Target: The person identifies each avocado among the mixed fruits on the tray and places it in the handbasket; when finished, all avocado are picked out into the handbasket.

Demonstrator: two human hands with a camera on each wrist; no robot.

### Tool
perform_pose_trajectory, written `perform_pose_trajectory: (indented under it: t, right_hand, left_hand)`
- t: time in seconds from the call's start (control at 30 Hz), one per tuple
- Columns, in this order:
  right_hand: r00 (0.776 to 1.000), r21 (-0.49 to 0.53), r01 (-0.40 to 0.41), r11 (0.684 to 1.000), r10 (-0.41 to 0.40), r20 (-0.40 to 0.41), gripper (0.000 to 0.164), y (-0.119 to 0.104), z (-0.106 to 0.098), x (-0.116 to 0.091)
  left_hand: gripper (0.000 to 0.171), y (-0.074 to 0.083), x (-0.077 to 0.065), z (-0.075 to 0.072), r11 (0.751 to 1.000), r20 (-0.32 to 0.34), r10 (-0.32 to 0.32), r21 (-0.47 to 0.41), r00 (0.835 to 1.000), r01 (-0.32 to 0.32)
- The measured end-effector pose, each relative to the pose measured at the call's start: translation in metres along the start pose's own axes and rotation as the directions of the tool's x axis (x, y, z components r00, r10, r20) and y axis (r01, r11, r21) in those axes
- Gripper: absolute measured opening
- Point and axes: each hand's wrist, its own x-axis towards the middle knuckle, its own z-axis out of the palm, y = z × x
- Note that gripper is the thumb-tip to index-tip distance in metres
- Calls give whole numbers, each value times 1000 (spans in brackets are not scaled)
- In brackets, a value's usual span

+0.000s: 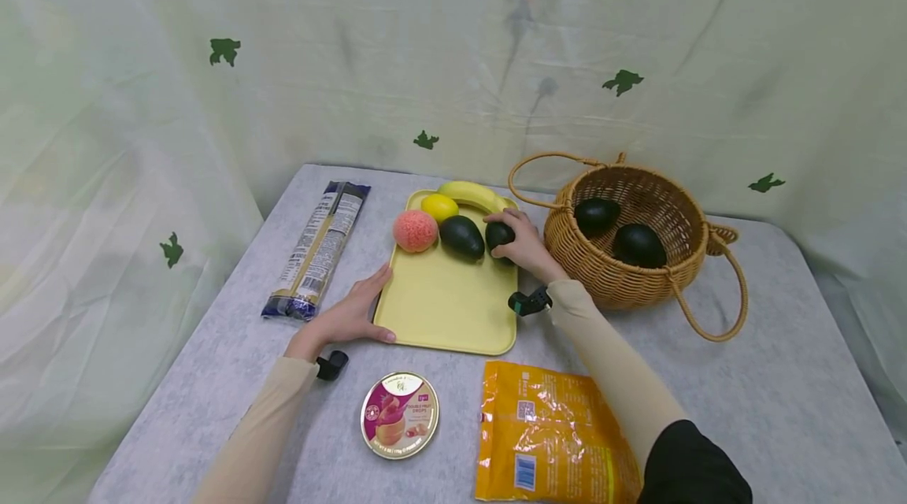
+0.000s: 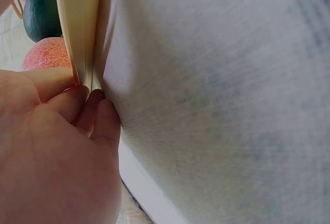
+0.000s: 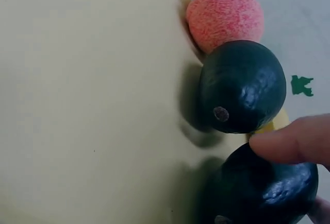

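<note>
A yellow tray (image 1: pixel 446 307) lies on the table with a banana (image 1: pixel 471 194), a lemon (image 1: pixel 439 207), a pink peach (image 1: pixel 415 231) and a dark avocado (image 1: pixel 462 238) toward its far end. My right hand (image 1: pixel 524 244) holds a second avocado (image 1: pixel 499 235) at the tray's right side, beside the first one. In the right wrist view a finger (image 3: pixel 289 144) lies over that held avocado (image 3: pixel 263 188). My left hand (image 1: pixel 347 319) is spread at the tray's near left corner, its fingers touching the left edge and the thumb near the front edge.
A wicker basket (image 1: pixel 616 283) with two avocados (image 1: pixel 639 245) stands right of the tray. To the left lies a long plastic packet (image 1: pixel 316 252). A round tin (image 1: pixel 400 415) and an orange bag (image 1: pixel 553 433) lie nearer me. Behind the table hangs a patterned curtain (image 1: pixel 383 55).
</note>
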Motion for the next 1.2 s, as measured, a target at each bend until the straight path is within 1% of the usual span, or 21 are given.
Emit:
perform_pose_trajectory:
  t: [0.13,0.27,0.37,0.53,0.7,0.9,1.03,1.2]
  right_hand:
    - [1000,16,-4,1000,5,-28,57,1,2,1]
    - [999,34,-24,999,25,-36,56,-2,0,-1]
    - [999,47,-32,998,33,-31,56,-7,-3,-3]
    - [1000,84,-18,996,19,-17,57,-21,-9,-9]
    - [1000,162,5,987,-6,0,55,-35,-17,-16]
    - [999,292,18,956,-26,24,53,-47,-33,-26]
    - [999,321,19,947,-34,40,54,-57,-48,-33]
    - [997,351,38,936,-60,53,55,-67,-71,-45]
  left_hand:
    - [117,0,0,0,1000,1,-3,1,1000,3]
    - [117,0,0,0,1000,2,-6,3,1000,6]
    - [117,0,1,0,1000,1,-4,5,1000,4]
    - [118,-2,1,0,1000,4,-6,3,1000,6]
    - [119,-3,1,1,1000,12,-16,5,1000,16]
    - [119,-4,2,0,1000,12,-8,-2,1000,8]
    - [119,-4,1,0,1000,13,-13,0,1000,13]
    - [118,-3,1,0,1000,10,-12,-1,1000,12]
